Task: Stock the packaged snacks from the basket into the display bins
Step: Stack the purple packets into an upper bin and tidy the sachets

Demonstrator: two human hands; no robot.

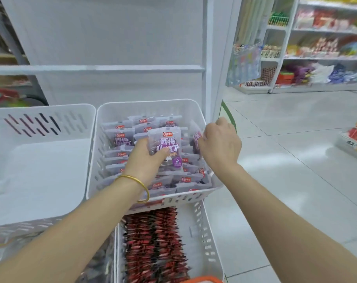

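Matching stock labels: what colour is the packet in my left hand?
Purple packet, white lettering; head view.

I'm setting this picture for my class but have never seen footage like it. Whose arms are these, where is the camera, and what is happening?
There is no machine: a person wears a camera on the head, so you look down along their own arms. The left hand holds a purple packet upright over a white bin full of such packets. The right hand pinches a second packet at the bin's right side. Below sits a lower bin of red packets; an orange rim, perhaps the basket, shows at the bottom edge. Shop shelves stand behind.
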